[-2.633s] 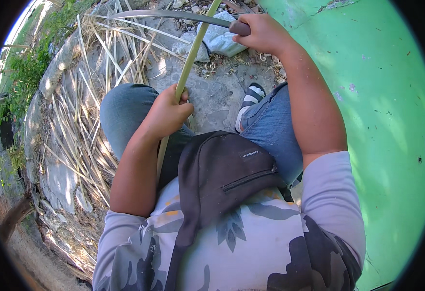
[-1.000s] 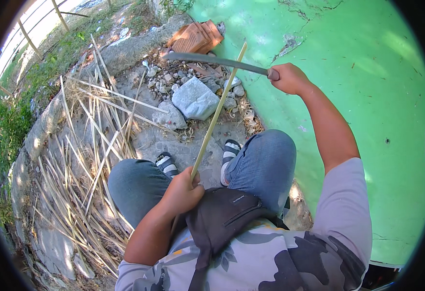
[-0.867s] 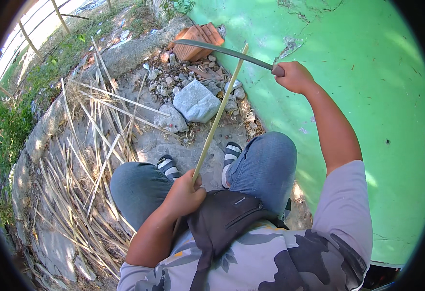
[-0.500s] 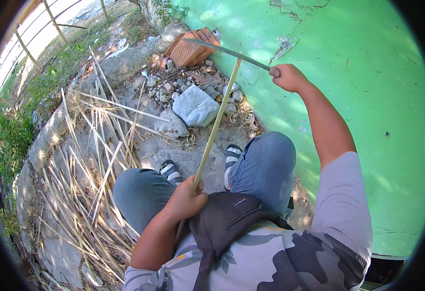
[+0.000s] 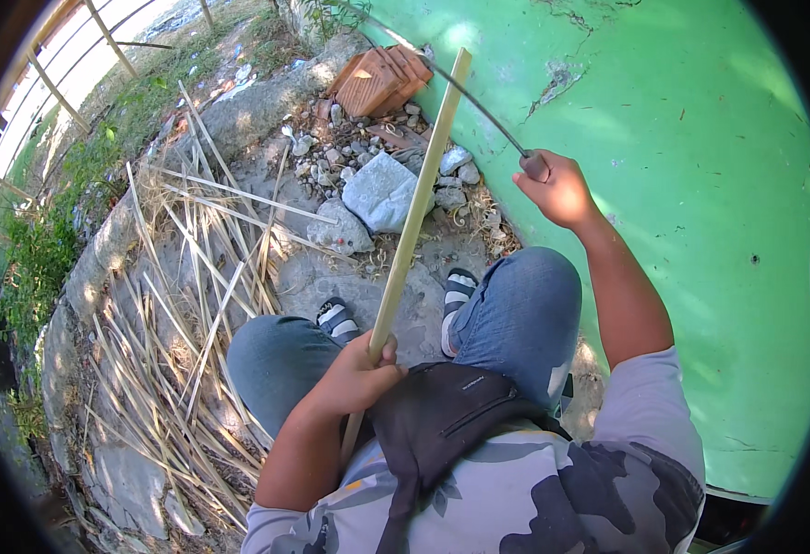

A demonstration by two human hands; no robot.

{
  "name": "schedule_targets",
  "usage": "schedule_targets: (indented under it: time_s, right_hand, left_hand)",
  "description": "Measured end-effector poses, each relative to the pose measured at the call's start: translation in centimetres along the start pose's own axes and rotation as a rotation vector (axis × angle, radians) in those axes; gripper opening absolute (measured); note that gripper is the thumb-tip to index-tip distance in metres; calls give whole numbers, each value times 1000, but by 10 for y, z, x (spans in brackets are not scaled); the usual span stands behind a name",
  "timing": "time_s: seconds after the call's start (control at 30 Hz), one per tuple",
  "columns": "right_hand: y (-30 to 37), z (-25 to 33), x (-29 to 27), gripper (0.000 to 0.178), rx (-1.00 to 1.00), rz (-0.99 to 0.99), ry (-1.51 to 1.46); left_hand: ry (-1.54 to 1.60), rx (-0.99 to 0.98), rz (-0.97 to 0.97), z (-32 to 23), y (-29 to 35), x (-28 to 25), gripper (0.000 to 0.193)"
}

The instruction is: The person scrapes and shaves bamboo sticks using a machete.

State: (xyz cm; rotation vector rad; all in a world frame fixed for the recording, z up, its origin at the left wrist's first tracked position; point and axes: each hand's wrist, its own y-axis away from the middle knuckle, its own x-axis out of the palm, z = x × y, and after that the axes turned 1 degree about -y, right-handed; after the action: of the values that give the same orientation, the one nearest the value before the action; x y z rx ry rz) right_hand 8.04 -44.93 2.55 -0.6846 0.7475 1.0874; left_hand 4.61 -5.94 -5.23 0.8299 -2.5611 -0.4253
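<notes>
A seated person's left hand (image 5: 354, 374) has its fingers wrapped around a long pale cane (image 5: 414, 217) that slants up and away from them. The right hand (image 5: 560, 189), fingers clenched on a long blade's handle (image 5: 534, 166), has lifted since a second ago — the blade (image 5: 474, 97) now crosses just behind the cane's tip, drawn back rather than cutting.

Pale yellow stick (image 5: 414, 208), green wall (image 5: 701, 185), blue jeans (image 5: 516, 305), grey camouflage-patterned shirt (image 5: 553, 489), reddish-brown brick (image 5: 377, 81).
</notes>
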Motion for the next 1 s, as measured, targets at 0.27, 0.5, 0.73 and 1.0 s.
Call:
schedule_targets:
  time_s: [0.27,0.5,0.73,1.0]
  right_hand:
    - [53,75,36,21,-521,283,369]
    - [28,66,29,15,-364,469,387]
    - [43,81,44,11,-370,438,380]
    - [7,58,41,13,-295,337,363]
  left_hand:
    - [-76,-7,-134,1,-1,2,26]
    - [-170,96,-133,2,3,1,25]
    - [-87,-19,-143,-2,3,-3,24]
    - [-164,70,-180,8,-1,3,21]
